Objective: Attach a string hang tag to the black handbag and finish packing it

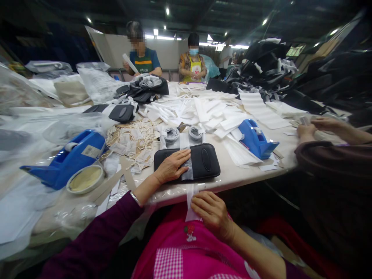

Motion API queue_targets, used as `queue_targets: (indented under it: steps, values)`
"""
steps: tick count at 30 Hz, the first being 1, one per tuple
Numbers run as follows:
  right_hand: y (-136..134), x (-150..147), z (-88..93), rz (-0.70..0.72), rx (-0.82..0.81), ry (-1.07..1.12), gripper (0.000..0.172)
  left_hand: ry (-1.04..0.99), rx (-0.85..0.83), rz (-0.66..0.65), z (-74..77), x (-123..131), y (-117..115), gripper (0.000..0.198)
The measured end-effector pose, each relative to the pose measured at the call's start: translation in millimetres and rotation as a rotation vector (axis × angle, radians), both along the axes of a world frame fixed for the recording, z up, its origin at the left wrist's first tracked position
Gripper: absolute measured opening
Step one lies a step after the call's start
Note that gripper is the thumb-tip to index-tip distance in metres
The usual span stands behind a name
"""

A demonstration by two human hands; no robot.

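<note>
A black case (207,158) with an oval mark on its front lies near the table's front edge. A pale, thin strip (187,169) runs across its middle. My left hand (174,166) rests flat on the case, fingers stretched over the strip. Below the table edge, my right hand (211,213) pinches a white strip (192,213) hanging in front of the pink apron (174,236). Whether this is the same strip as on the case I cannot tell. Behind the case lie two grey wrapped coils (171,135), joined to it by pale wrapping.
Blue tape dispensers stand at left (74,155) and right (255,139). Stringed tags (128,143), a shallow round dish (85,179) and white sheets (215,112) cover the table. Black goods (261,62) pile up behind. A co-worker's hands (308,130) are at right; two people work opposite.
</note>
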State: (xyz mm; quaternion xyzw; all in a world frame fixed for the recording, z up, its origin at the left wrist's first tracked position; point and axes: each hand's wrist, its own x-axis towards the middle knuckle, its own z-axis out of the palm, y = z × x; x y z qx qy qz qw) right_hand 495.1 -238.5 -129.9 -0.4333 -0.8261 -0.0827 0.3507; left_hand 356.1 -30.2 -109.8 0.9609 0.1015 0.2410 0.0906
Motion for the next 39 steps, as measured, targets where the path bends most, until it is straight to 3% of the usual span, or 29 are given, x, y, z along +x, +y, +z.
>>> queue_targets:
  steps: [13, 18, 22, 27, 30, 32, 35, 39]
  values:
    - [-16.2, -25.6, -6.1, -0.092, 0.068, 0.134, 0.025, 0.069, 0.065, 0.065, -4.0, 4.3, -1.1, 0.056]
    - [-6.4, -29.9, 18.4, -0.060, 0.014, 0.177, 0.024, 0.043, 0.086, 0.099, 0.1, 5.1, -5.5, 0.053]
    - [25.8, -21.1, 55.8, -0.155, -0.006, 0.228, 0.027, 0.011, 0.066, 0.103, 4.5, 2.8, -9.4, 0.046]
    - [95.3, -0.7, 86.2, -0.313, -0.083, 0.151, 0.018, -0.018, -0.062, 0.007, 0.4, -8.0, -11.1, 0.026]
    - [133.3, 9.6, 85.5, -0.365, -0.163, 0.048, 0.015, -0.071, -0.184, 0.063, -1.2, -14.5, -13.6, 0.021]
    - [150.7, 14.7, 79.7, -0.380, -0.211, 0.001, 0.015, -0.126, -0.285, 0.118, 0.3, -17.1, -15.6, 0.033]
    - [165.1, 20.1, 69.1, -0.387, -0.257, -0.022, 0.016, -0.207, -0.386, 0.128, 3.3, -18.0, -17.2, 0.047]
    - [172.6, 24.2, 57.2, -0.393, -0.291, -0.016, 0.017, -0.202, -0.384, 0.145, 2.4, -16.0, -16.4, 0.051]
